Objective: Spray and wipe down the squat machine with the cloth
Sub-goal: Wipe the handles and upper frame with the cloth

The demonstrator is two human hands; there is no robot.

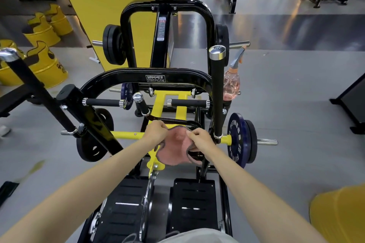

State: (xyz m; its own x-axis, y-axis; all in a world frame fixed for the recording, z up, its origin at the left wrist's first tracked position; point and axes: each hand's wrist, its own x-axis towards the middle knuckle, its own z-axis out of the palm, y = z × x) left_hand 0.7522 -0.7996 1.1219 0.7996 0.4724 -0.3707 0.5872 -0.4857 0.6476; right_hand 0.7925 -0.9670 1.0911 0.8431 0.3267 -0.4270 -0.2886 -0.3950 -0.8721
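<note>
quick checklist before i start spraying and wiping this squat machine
1. Cloth in hand: ok, the left hand and right hand both pinch its top edge.
2. Cloth spread for wiping: not ok, it hangs bunched between the hands.
3. Spray bottle located: ok, beside the upright handle on the right of the squat machine.
4. A hand free for the bottle: not ok, both hold the cloth.
5. Liquid left in the bottle: cannot tell.
6. Machine already sprayed: cannot tell.

Between left hand (156, 131) and right hand (199, 138) the cloth (173, 150), above footplates (192, 203); spray bottle (231, 85) behind, right of the upright handle (217, 94).
</note>
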